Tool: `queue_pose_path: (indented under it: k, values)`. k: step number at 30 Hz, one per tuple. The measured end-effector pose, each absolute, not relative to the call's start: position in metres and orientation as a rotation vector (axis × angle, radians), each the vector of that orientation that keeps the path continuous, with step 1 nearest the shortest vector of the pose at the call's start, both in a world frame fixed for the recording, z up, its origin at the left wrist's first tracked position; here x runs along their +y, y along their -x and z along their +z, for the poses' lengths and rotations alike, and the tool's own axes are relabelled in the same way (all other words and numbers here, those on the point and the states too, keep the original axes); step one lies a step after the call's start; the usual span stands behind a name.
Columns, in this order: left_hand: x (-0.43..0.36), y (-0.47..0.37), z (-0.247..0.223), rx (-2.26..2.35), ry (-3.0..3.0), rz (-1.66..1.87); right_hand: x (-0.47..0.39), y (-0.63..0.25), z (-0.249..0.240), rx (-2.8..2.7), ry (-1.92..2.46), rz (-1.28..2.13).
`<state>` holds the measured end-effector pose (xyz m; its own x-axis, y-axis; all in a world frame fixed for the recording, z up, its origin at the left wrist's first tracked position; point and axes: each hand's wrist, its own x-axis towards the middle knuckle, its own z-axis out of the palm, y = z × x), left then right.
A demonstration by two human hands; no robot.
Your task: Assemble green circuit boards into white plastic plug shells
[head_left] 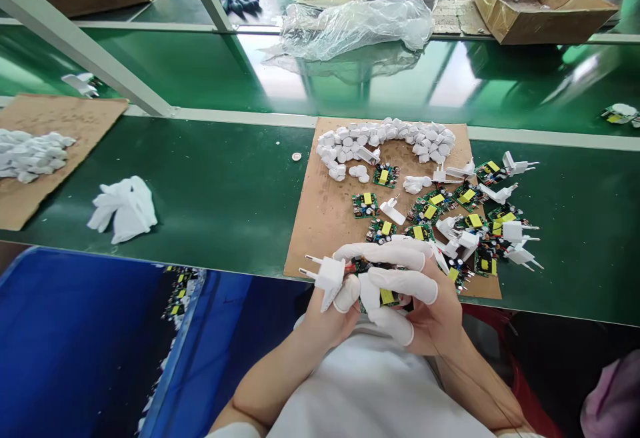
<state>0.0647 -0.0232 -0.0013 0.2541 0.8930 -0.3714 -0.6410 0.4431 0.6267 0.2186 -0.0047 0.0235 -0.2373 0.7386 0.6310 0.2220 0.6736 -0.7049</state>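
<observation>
Close to my body, my left hand is closed around a small green circuit board with a yellow-wrapped part. A white two-pin plug sticks out to the left of that hand, and red wire shows between plug and board. My right hand grips the same board from the right, its fingers bent over it. White finger cots cover the fingers of both hands. A small white shape lies against the board; whether it is a loose cap or a fingertip I cannot tell.
Beyond my hands, a cardboard sheet carries a pile of white caps, with boards and plugs at its right. White gloves lie on the green bench. A blue bin stands lower left; a metal post slants across the left.
</observation>
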Motion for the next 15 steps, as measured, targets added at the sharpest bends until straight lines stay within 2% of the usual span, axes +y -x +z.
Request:
queue_pose_path:
  k: [6,12,15]
  values:
    - [-0.022,-0.069,0.003,0.793,-0.373,1.124,-0.010,-0.217,0.021,-1.744,0.808,0.630]
    - [-0.020,-0.068,0.010,0.786,-0.302,1.112,-0.002,-0.222,0.006,-1.949,0.736,0.313]
    - [-0.017,-0.070,0.012,0.737,-0.265,1.093,0.000,-0.222,0.002,-1.933,0.739,0.335]
